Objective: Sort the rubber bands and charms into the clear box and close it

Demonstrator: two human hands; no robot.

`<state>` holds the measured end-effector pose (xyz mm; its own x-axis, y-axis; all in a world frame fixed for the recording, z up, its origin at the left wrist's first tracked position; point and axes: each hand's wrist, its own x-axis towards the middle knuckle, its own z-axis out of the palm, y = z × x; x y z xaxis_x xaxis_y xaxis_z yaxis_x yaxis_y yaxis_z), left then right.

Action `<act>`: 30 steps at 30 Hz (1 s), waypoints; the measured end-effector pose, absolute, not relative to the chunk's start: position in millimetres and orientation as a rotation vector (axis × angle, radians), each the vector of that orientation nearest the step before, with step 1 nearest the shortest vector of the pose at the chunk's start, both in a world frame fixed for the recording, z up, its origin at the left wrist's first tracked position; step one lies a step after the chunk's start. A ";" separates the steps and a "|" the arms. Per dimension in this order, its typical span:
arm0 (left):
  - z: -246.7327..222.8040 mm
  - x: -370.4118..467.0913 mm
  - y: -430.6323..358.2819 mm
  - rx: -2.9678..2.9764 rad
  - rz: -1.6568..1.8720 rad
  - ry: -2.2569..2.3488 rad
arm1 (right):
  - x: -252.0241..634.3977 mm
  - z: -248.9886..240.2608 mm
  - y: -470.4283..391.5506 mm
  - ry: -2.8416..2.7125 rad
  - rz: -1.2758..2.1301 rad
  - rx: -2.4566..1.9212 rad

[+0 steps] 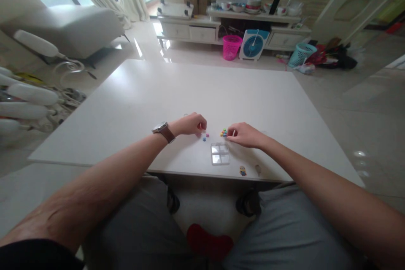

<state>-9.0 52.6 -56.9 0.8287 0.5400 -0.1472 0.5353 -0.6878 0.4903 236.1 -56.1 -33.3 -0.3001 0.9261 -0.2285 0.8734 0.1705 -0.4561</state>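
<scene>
My left hand point(196, 124), with a watch on its wrist, is closed with curled fingers low over the white table; whatever lies between its fingertips is too small to make out. Just right of it lie a pink piece point(207, 135) and a blue piece point(204, 139). My right hand point(237, 133) has thumb and fingertips drawn together at the edge of a small pile of colourful pieces point(223, 132); I cannot make out anything in the pinch. Between and below the hands sits a clear square box point(220, 153) with a divided inside.
Near the front edge of the white table point(240, 93) lie a small yellow and blue cartoon figure point(242, 171) and a small, pale oval item point(258, 170). Beyond the table stand a pink basket point(231, 47), a blue fan point(254, 44) and a low cabinet point(202, 33).
</scene>
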 end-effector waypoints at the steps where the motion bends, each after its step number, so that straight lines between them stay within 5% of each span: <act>1: -56.8 -9.6 52.4 2.482 0.009 0.788 | 236.3 -32.7 -56.2 -2.326 0.802 -1.789; 30: -56.4 -4.7 46.7 2.527 -0.102 0.782 | 236.6 -35.6 -54.8 -2.374 0.795 -1.756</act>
<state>-4.7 46.7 -56.4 0.8332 0.5118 -0.2094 0.5484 -0.7161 0.4319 236.6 -54.8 -35.6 -0.3382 0.9116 -0.2335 0.8684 0.2066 -0.4508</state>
